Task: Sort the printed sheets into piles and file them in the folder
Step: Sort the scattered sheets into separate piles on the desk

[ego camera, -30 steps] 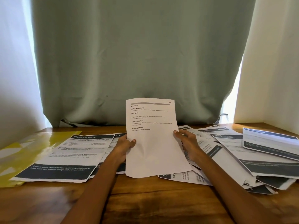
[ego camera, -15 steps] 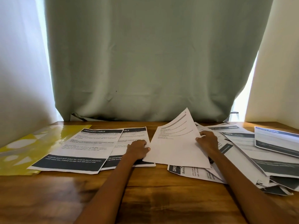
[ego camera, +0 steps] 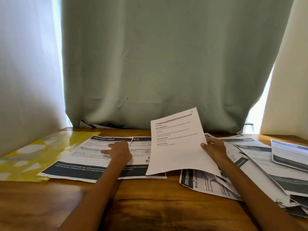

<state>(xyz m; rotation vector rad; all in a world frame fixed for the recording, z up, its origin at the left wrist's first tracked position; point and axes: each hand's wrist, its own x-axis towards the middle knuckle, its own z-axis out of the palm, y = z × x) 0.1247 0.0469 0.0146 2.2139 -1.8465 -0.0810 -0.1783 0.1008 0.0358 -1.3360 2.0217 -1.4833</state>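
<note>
At three o'clock, unsorted heap (ego camera: pixel 260 165) — largest lot, pending. Nine o'clock: yellow folder (ego camera: pixel 33 155), nothing visibly filed; two sorted sheets (ego camera: pixel 93 157) under flat, blurred left hand (ego camera: pixel 120 153). Centre: plain sheet (ego camera: pixel 178 144) — right hand (ego camera: pixel 215 150) pinches it.

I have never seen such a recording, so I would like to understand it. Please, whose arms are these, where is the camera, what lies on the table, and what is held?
No machine here: a person works with bare hands, and the camera sits on their head, looking forward and down. The right hand holds a mostly white printed sheet tilted up by its edge. The left hand rests on flat sheets with dark "DRESSING TABLE" headings. A glossy yellow patterned folder lies at the left on the brown wooden table. A loose unsorted heap of printed papers lies at the right. A grey-green curtain hangs behind.
</note>
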